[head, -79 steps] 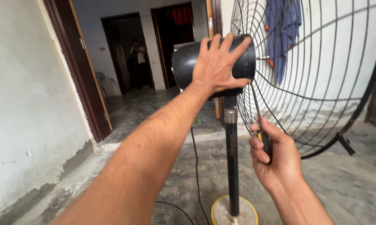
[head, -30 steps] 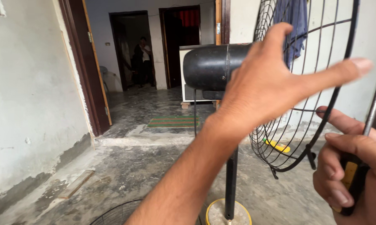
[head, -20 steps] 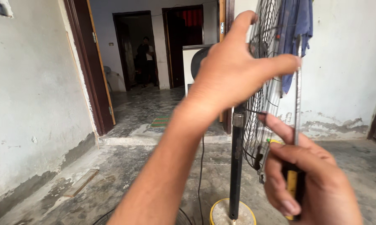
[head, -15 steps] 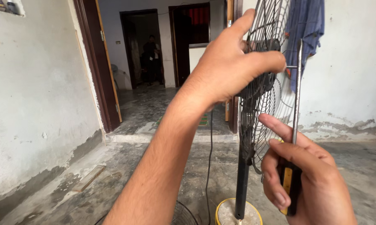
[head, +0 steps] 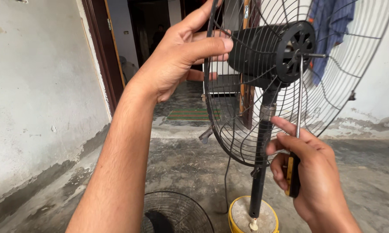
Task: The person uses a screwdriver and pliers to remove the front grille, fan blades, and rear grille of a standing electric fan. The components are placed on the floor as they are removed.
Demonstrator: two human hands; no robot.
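The rear guard (head: 315,82) of a pedestal fan is gripped at its left rim by the left hand (head: 181,51), the thumb laid over the outer wire and the fingers curled behind it. A screwdriver (head: 297,129) with a black and yellow handle is held upright in the right hand (head: 306,172), whose fingers are closed round the handle while the thumb lies along the lower shank; its tip is set just under the bare motor shaft (head: 315,55).

Against the view half a second ago, the guard is now seen turned more face-on, so that the black motor housing (head: 263,51) and its ribbed front plate are exposed inside the wire bowl; earlier the guard was seen nearly edge-on and the motor was hidden behind the left hand. The screwdriver has been raised from beside the pole (head: 261,159) to the front of the motor. From this it may be judged that the fastening at the motor face is being addressed, with the guard steadied for it.

No blade is seen on the shaft. A second wire guard (head: 177,211) lies on the concrete floor (head: 367,172) to the left of the yellow base (head: 252,215), from which a cable runs away. A blue cloth (head: 332,26) hangs behind the wires, and a dark doorway (head: 138,47) is seen beyond.
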